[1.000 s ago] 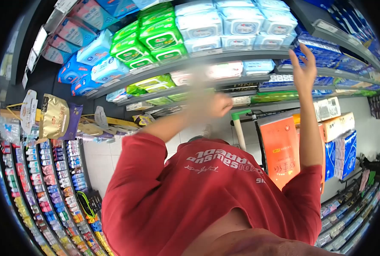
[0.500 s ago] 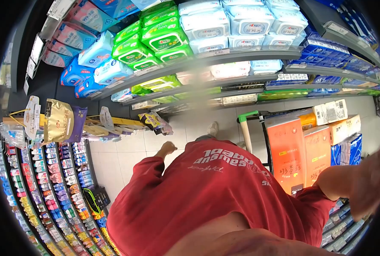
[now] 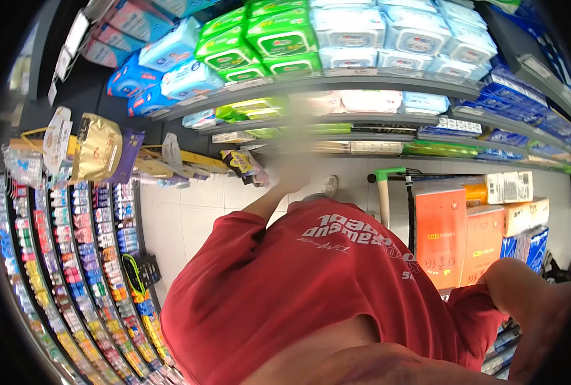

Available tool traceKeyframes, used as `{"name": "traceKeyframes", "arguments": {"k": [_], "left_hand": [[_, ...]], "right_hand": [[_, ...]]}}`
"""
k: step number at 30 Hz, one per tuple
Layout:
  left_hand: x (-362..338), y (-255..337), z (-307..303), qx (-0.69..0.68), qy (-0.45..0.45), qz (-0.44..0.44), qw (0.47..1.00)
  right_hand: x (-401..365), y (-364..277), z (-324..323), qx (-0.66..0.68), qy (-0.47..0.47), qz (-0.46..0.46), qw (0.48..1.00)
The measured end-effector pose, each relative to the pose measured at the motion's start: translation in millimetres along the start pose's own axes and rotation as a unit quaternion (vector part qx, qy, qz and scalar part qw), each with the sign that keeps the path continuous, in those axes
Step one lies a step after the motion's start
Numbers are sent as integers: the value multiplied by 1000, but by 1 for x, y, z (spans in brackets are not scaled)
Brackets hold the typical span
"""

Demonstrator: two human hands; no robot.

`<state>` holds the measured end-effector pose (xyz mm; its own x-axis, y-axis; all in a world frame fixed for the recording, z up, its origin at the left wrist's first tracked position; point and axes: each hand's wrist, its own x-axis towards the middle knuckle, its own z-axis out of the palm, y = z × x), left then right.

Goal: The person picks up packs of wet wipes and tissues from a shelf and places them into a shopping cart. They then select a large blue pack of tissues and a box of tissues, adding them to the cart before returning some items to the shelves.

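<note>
My left hand [image 3: 292, 183] reaches forward in front of my red sweatshirt [image 3: 317, 269], low at the shelf's foot. A blurred patch covers its fingers. Just left of it hangs a black, yellow and pink packet [image 3: 244, 168], close to the wrist in this view. My right arm is bent up at the right edge, and my right hand [image 3: 542, 330] is close to the camera, dark and partly cut off. Beside the right elbow stands a shopping cart with a green-ended handle [image 3: 390, 173], loaded with orange boxes [image 3: 441, 237].
Shelves ahead carry green wipe packs [image 3: 282, 35], pale blue wipe packs [image 3: 348, 31] and dark blue packs [image 3: 516, 96]. Gold and purple pouches [image 3: 99, 147] hang at left. Racks of small packets [image 3: 83, 237] curve along the left side. White floor tiles [image 3: 199, 221] lie between.
My left hand has moved forward and right, into the blurred patch. My right hand has dropped lower at the right edge. The view has shifted, with the shelves and cart displaced slightly.
</note>
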<state>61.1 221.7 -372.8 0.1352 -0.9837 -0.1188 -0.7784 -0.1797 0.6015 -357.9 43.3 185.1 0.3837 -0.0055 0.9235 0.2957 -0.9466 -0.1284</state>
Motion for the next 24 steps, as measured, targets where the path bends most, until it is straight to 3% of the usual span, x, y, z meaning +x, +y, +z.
{"name": "traceKeyframes", "arguments": {"k": [1,2,3,4,5,6,7,9,11,12,13,15,16,18,22,23,24], "left_hand": [[-9,-14,12,64,-26,17,997],[-23,-22,10,90,-111,11,990],[-36,-23,7,73,-162,-34,984],[-48,-27,-1,58,-213,-76,972],[-64,-81,27,222,-205,147,942],[-74,-60,12,-7,-186,-132,974],[-86,-78,16,-20,-171,-44,984],[-92,-75,13,-20,-221,-182,958],[-95,-70,11,-67,-178,-177,966],[-89,-53,1,46,-228,-110,966],[-89,-68,12,-50,-168,-62,982],[-73,-47,13,-122,-167,-255,944],[-71,-45,20,-122,-171,-256,944],[-60,-52,29,-143,-101,-82,981],[-37,14,-2,-123,-121,-134,976],[-36,1,7,27,-131,-47,990],[-47,-67,45,41,-141,-35,989]], "right_hand": [[2,-1,-1,0,1,-1,1000],[4,-4,-2,-2,6,-3,1000],[7,-4,-5,0,0,-1,1000],[9,-6,-8,34,-70,41,996],[11,-6,-10,68,-138,82,985],[13,-6,-12,68,-137,81,985],[16,-6,-12,67,-126,74,987],[18,-8,-12,70,-112,67,989],[22,-9,-11,71,-100,60,991],[23,-9,-10,73,-96,56,991],[24,-9,-10,73,-89,53,992],[25,-9,-7,76,-76,45,993],[25,-9,-6,75,-65,37,994],[24,-8,-3,73,-45,22,996],[18,-2,6,56,-12,-14,998],[17,-2,8,52,-6,-21,998],[14,-2,10,45,6,-30,999]]}}
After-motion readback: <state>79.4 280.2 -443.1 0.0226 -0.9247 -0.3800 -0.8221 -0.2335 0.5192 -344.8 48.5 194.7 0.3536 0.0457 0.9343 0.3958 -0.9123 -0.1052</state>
